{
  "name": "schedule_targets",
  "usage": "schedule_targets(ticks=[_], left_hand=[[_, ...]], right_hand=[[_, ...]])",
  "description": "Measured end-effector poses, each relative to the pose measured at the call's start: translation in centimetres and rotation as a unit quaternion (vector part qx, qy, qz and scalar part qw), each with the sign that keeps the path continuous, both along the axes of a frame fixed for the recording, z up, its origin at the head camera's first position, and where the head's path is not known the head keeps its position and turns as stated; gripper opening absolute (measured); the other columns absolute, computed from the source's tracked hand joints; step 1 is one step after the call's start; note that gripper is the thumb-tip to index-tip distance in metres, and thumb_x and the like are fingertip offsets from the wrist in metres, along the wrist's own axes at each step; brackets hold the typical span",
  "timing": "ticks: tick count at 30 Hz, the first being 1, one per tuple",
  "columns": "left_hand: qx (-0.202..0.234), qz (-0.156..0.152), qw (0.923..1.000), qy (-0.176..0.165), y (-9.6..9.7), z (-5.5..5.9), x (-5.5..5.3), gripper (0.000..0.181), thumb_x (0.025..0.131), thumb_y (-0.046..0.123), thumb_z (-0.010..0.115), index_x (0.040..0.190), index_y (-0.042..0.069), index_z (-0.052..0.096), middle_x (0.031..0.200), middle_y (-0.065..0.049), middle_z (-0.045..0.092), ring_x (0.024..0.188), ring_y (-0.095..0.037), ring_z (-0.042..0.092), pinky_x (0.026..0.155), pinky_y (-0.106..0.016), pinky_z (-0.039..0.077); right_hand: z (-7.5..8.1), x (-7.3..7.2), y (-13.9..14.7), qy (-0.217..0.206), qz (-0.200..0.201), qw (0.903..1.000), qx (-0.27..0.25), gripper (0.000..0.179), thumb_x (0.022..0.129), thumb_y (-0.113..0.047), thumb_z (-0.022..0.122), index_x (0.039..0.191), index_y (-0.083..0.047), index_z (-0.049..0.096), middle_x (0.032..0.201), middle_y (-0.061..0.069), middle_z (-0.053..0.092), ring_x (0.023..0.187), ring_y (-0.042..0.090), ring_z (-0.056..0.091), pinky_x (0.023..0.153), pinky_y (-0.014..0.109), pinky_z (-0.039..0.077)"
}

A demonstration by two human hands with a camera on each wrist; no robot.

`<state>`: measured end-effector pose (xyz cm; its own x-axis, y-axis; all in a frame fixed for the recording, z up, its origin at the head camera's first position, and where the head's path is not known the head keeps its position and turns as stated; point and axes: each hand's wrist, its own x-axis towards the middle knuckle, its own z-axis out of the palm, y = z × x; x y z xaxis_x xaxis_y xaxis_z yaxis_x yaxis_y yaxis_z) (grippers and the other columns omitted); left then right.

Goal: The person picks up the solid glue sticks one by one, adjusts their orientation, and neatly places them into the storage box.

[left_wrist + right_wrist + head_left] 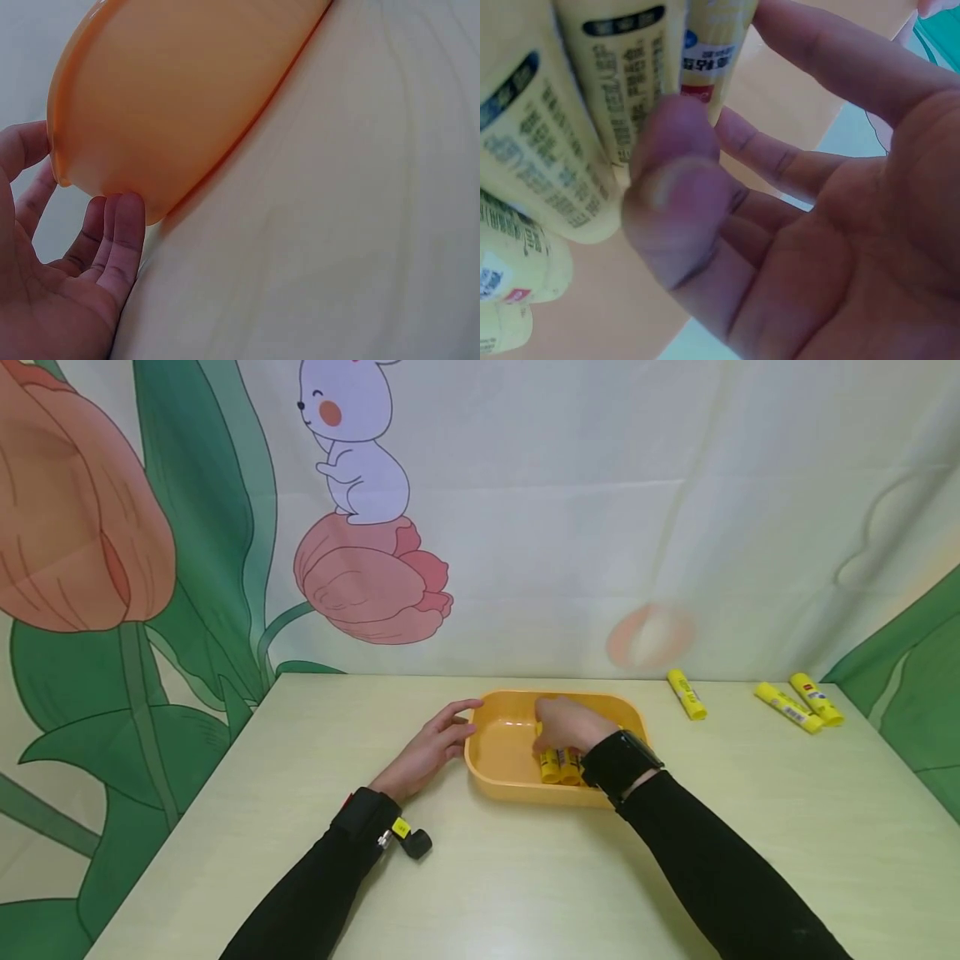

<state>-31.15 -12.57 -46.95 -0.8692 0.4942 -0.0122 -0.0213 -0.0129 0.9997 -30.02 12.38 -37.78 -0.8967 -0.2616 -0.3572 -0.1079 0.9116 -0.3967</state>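
A yellow-orange plastic tray [501, 752] stands on the table, with several yellow glue sticks [550, 767] lying side by side in its right part. My left hand [429, 749] is at the tray's left end; in the left wrist view its fingertips touch the rim and outer wall [172, 97]. Reaching into the tray, my right hand [573, 727] pinches a glue stick [714, 52] between thumb and fingers. Other glue sticks [544, 142] lie close beside it in the right wrist view. My hand and wrist hide part of the row in the head view.
Right of the tray, a single glue stick [686, 695] lies near the table's back edge. Farther right, two more glue sticks [789, 707] lie close together. A printed curtain [540, 543] hangs behind the pale table [480, 885].
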Motion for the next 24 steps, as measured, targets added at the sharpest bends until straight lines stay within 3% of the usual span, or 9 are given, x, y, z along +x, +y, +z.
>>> schedule_targets(ticks=[6,13,24], left_hand=[[-0.011,0.000,0.9999,0.000,-0.01,0.07,-0.04,0.043,0.110,0.025,0.053,0.153,0.023,0.047,0.139,-0.017,0.046,0.118,-0.030,0.056,0.098,-0.029,0.053],[-0.014,0.003,0.9999,-0.004,0.02,-0.01,-0.04,0.042,0.110,0.027,0.054,0.152,0.026,0.048,0.139,-0.016,0.047,0.119,-0.031,0.056,0.098,-0.029,0.053],[-0.009,0.003,1.0000,-0.003,0.04,0.03,-0.04,0.043,0.110,0.026,0.054,0.153,0.023,0.047,0.138,-0.017,0.048,0.117,-0.029,0.057,0.097,-0.029,0.053]], right_hand=[[0.12,-0.05,-0.08,0.005,0.018,0.9998,0.005,0.046,0.097,-0.017,0.075,0.137,-0.002,0.059,0.120,0.016,0.062,0.088,0.026,0.059,0.073,0.033,0.051],[0.18,-0.21,-0.29,0.048,0.094,0.9930,0.053,0.016,0.098,-0.009,0.069,0.112,-0.007,0.077,0.115,0.012,0.068,0.094,0.026,0.059,0.093,0.040,0.050],[0.55,-0.09,-0.34,0.031,0.089,0.9937,0.060,0.029,0.096,0.006,0.057,0.109,-0.010,0.078,0.119,0.013,0.066,0.102,0.029,0.057,0.099,0.042,0.049]])
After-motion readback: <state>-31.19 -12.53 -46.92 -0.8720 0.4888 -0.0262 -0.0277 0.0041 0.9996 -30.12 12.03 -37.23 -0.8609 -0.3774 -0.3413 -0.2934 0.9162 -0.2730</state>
